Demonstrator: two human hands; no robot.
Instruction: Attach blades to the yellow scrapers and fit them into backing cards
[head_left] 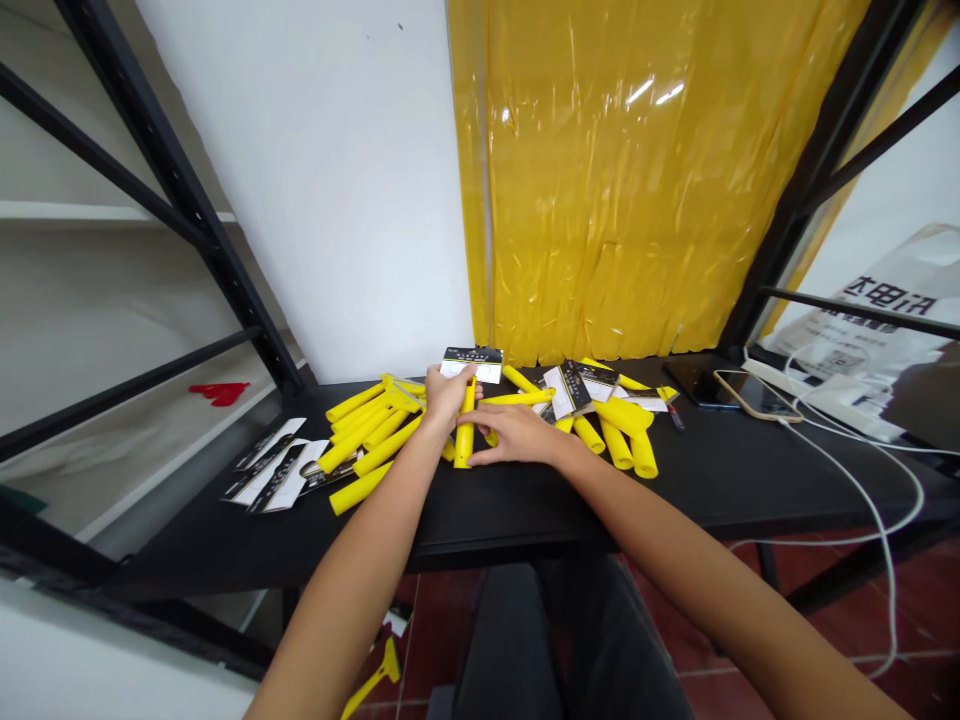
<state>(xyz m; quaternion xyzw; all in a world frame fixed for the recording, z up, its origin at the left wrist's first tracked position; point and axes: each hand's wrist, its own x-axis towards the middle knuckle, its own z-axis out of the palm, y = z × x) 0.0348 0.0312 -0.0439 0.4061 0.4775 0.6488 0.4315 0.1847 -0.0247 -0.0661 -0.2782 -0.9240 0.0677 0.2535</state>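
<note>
Upright in front of me on the black table is a yellow scraper (465, 440) with a tube handle. A black-and-white card (484, 366) sits at its far end. My left hand (448, 393) is closed around that end, its thumb against the card. Lower down, my right hand (519, 434) has its thumb and fingers closed about the handle from the right. Several yellow scrapers (367, 415) lie in a pile left of my hands. More yellow scrapers (616, 440) lie to the right, with cards (568, 388) among them. The scraper's head is mostly hidden by my left hand.
Loose cards (279, 477) lie at the left of the black table (517, 510). Phones (757, 393) and white cables (881, 530) are on the right. Black rack posts (199, 215) flank the table. Another yellow scraper (375, 680) is below, near the floor.
</note>
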